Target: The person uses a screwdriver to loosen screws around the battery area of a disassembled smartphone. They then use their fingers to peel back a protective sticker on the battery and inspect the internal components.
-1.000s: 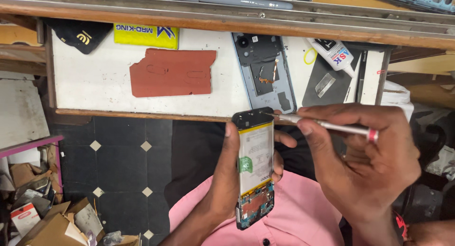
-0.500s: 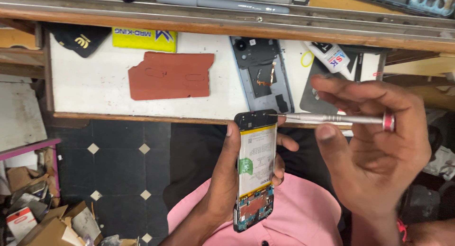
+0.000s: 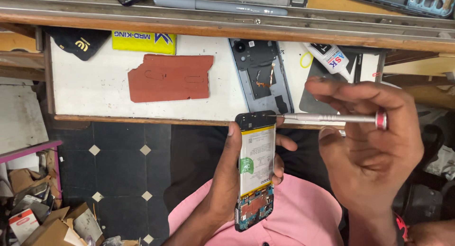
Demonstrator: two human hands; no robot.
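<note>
the left hand (image 3: 227, 179) is wrapped tight around an opened black phone with a pale battery showing (image 3: 256, 170), held upright over the pink lap. the right hand (image 3: 374, 146) pinches a thin silver screwdriver with a red ring (image 3: 332, 118); its tip touches the phone's top edge. just past the tip lies a grey phone back cover (image 3: 260, 75) on the white work board (image 3: 95, 85).

phone repair workshop | opened phone (image 3: 256, 172) (back off) | screwdriver (image 3: 332, 118) | glue bottle (image 3: 330, 56)

Screwdriver (image 3: 332, 117) tip on opened phone (image 3: 256, 170)
</note>
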